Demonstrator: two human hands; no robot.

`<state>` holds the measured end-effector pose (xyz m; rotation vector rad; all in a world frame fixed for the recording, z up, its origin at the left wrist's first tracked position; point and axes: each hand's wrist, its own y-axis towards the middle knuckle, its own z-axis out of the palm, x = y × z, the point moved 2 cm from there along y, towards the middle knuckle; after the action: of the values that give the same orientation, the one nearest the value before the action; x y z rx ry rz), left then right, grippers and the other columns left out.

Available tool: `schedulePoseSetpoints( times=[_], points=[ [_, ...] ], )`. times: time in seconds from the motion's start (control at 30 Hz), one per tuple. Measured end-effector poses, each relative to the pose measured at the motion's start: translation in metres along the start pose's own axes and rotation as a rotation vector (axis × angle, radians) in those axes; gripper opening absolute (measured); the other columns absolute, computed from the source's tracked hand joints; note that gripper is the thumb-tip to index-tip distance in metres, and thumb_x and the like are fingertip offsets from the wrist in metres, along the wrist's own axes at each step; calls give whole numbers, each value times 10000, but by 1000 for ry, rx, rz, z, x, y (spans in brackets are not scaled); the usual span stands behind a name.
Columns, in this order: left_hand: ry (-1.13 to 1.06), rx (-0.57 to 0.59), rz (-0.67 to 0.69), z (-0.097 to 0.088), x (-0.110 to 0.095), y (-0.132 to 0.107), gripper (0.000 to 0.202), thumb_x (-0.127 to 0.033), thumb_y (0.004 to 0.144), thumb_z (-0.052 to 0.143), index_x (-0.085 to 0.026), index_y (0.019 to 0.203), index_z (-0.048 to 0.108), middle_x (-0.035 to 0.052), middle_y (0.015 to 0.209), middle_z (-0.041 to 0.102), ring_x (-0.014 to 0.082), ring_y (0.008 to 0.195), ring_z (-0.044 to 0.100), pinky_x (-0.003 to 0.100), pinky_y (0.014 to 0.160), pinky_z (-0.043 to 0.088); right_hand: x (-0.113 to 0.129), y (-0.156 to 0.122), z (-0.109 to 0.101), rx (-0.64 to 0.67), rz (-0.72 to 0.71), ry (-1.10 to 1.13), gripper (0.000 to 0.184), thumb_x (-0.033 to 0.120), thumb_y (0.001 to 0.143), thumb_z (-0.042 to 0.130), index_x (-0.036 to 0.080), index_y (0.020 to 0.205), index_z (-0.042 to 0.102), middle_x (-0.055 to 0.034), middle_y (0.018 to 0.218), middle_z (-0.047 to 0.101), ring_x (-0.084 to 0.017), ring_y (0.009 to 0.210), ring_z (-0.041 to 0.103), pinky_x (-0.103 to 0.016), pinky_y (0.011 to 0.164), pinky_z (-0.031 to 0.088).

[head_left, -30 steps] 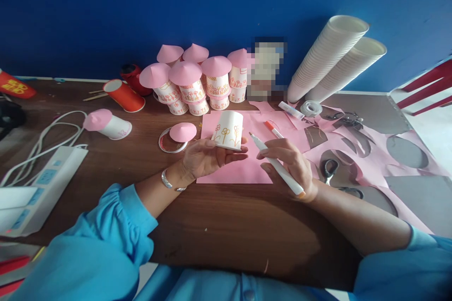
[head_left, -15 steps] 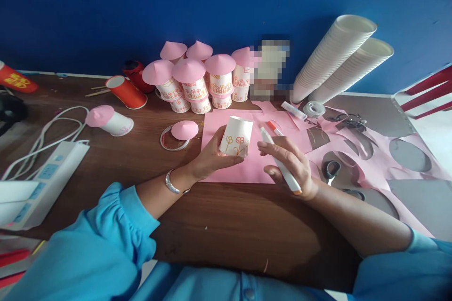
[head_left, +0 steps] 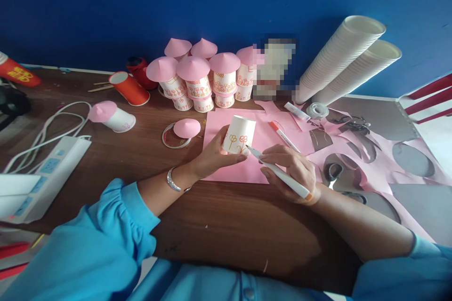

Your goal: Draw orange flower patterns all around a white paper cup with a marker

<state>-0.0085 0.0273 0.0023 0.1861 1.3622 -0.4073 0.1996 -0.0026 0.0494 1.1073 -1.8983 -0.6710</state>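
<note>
My left hand (head_left: 216, 154) is closed around a white paper cup (head_left: 240, 130), held tilted above a sheet of pink paper (head_left: 219, 120). Flowers in yellow-brown and red-orange are drawn on the cup's side. In my right hand (head_left: 291, 171) is a white marker (head_left: 282, 176) with an orange end, gripped like a pen. Its tip is at the drawn flowers, on or very near the cup's surface. Beyond my right hand, a second marker with an orange-red cap (head_left: 284, 136) lies on the pink sheet.
Decorated cup towers with pink cone roofs (head_left: 193, 73) stand at the back. Tall stacks of white cups (head_left: 341, 59) lean against the blue wall. Scissors (head_left: 332, 173), tape (head_left: 317, 110) and pink scraps (head_left: 377, 169) lie right; a power strip (head_left: 52, 174) and cables left.
The marker's tip has moved left and down to the cup, and my right fingers have closed more tightly round its barrel. The capped marker is more exposed. The view has shifted slightly.
</note>
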Motion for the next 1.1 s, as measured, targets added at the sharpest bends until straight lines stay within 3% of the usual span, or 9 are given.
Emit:
schedulePoseSetpoints(
  times=[0.6, 1.1],
  points=[
    [-41, 19, 8, 1, 1, 1, 756, -386, 680, 945, -252, 1302, 537, 78, 1212, 628, 264, 1117, 597, 413, 954, 503, 0, 0, 1, 20, -2, -17, 255, 113, 946, 650, 200, 1185, 630, -54, 868, 729, -191, 756, 746, -313, 612, 650],
    [-20, 33, 0, 2, -3, 0, 727, -383, 708, 936, -234, 1290, 525, 60, 1181, 598, 208, 1045, 579, 365, 915, 489, -1, -1, 3, 19, -7, -17, 179, 128, 971, 634, 164, 1146, 635, -91, 886, 753, -197, 787, 759, -314, 655, 663]
  ],
)
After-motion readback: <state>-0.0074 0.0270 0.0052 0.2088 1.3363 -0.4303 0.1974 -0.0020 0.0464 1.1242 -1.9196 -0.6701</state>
